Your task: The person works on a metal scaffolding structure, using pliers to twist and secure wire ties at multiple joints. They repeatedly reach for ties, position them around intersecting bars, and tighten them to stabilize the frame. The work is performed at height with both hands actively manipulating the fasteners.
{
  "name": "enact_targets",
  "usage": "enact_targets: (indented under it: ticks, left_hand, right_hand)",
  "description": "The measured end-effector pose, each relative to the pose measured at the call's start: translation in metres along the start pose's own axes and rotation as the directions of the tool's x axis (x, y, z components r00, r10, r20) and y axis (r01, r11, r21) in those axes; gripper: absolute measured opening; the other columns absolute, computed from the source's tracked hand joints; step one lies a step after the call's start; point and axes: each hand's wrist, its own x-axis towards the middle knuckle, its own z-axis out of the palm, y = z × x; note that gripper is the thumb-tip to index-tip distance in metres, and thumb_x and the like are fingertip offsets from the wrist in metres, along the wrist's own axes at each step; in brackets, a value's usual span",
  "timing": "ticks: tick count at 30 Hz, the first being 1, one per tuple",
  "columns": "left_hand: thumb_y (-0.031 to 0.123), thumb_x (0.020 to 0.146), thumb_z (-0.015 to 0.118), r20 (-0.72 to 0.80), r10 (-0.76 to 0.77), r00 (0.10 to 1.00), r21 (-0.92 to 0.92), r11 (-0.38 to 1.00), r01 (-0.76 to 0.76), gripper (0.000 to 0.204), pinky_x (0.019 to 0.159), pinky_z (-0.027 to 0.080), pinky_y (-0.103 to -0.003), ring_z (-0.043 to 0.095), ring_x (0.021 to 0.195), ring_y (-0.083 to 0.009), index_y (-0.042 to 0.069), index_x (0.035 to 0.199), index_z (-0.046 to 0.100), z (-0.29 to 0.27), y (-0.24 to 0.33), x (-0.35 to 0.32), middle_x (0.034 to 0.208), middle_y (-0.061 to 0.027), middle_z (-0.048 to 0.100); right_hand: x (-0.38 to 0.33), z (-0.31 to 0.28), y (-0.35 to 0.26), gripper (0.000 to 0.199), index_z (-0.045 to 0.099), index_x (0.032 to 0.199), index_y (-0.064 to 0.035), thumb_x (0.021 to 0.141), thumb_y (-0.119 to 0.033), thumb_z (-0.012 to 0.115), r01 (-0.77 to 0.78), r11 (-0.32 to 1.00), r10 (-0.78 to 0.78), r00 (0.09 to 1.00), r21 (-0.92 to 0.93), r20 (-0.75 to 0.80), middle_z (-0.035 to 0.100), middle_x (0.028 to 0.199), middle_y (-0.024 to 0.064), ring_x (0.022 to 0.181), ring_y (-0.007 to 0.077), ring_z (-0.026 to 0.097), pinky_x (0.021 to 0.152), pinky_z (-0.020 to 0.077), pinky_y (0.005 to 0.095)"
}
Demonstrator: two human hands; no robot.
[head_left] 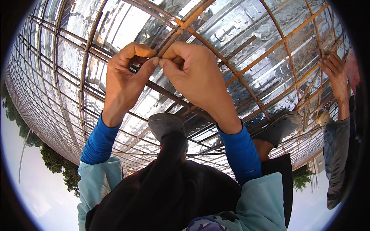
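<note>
My left hand (125, 77) and my right hand (198, 73) meet at a rusty rebar (189, 21) in the upper middle of the grid. Thumb and forefinger of each are pinched together, the tips nearly touching over the bar. Whatever lies between the fingertips is too small to make out. Just beyond my hands, several bars cross at a joint (180, 24). Under the grid lies shiny silver sheeting (227, 29), creased and reflecting light.
My dark shoes (167, 125) rest among the bars. At the right edge, another person's hand (334, 69) touches the grid. Dense bars (46, 77) spread to the left. A short loose-ended bar (241, 48) lies right of my hands. Trees (58, 161) show beyond the grid.
</note>
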Motion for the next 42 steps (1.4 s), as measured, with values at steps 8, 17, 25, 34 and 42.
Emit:
enact_targets:
  ticks: [8, 17, 25, 34, 42]
  left_hand:
    - [0.001, 0.093, 0.081, 0.016, 0.0, 1.0, 0.038, 0.999, 0.0, 0.011, 0.081, 0.054, -0.027, 0.068, 0.087, -0.0093, 0.001, 0.1, 0.072, 0.0, 0.004, 0.001, 0.093, -0.0017, 0.074]
    - [-0.001, 0.092, 0.08, -0.046, 0.075, 0.996, 0.062, 0.995, -0.072, 0.013, 0.086, 0.056, -0.029, 0.071, 0.092, -0.013, 0.0, 0.103, 0.073, 0.004, -0.003, -0.002, 0.096, -0.0048, 0.075]
    - [-0.002, 0.088, 0.084, -0.07, 0.17, 0.983, 0.066, 0.984, -0.165, 0.022, 0.092, 0.055, -0.03, 0.071, 0.101, -0.016, 0.0, 0.107, 0.073, 0.006, -0.013, -0.01, 0.109, -0.0077, 0.074]
    - [-0.003, 0.082, 0.084, -0.077, 0.366, 0.927, 0.374, 0.873, -0.314, 0.024, 0.086, 0.057, -0.034, 0.073, 0.094, -0.0283, 0.0, 0.101, 0.07, 0.015, -0.003, -0.008, 0.105, -0.0145, 0.072]
    - [0.001, 0.08, 0.084, -0.133, 0.456, 0.88, 0.454, 0.817, -0.355, 0.023, 0.083, 0.059, -0.038, 0.072, 0.095, -0.0318, 0.001, 0.099, 0.072, 0.022, -0.006, -0.01, 0.104, -0.0151, 0.073]
  right_hand:
    - [0.0, -0.002, 0.002, 0.014, 0.073, 0.092, 0.0037, 0.094, -0.01, 0.072, 0.049, 0.998, -0.049, 0.999, -0.043, -0.006, 0.071, 0.071, 0.0131, 0.057, 0.0161, 0.059, 0.054, 0.0454, 0.0336]
    - [-0.005, -0.004, -0.002, 0.011, 0.071, 0.095, 0.0031, 0.093, -0.007, 0.068, 0.095, 0.984, -0.091, 0.995, -0.151, 0.029, 0.072, 0.074, 0.0177, 0.056, 0.0226, 0.064, 0.055, 0.0477, 0.0367]
    - [-0.004, -0.001, 0.005, 0.009, 0.068, 0.095, 0.0031, 0.089, -0.002, 0.063, 0.244, 0.95, -0.249, 0.968, -0.197, -0.003, 0.068, 0.076, 0.0207, 0.061, 0.0347, 0.064, 0.059, 0.0487, 0.0412]
    - [-0.004, -0.006, 0.006, 0.007, 0.064, 0.086, 0.0022, 0.088, -0.004, 0.064, 0.319, 0.922, -0.324, 0.946, -0.219, 0.012, 0.065, 0.077, 0.0216, 0.072, 0.0422, 0.066, 0.065, 0.0506, 0.0501]
    - [-0.014, 0.002, 0.002, 0.006, 0.067, 0.084, 0.0018, 0.087, -0.004, 0.067, 0.265, 0.956, -0.28, 0.952, -0.127, -0.121, 0.067, 0.077, 0.0187, 0.074, 0.0407, 0.067, 0.065, 0.0516, 0.0493]
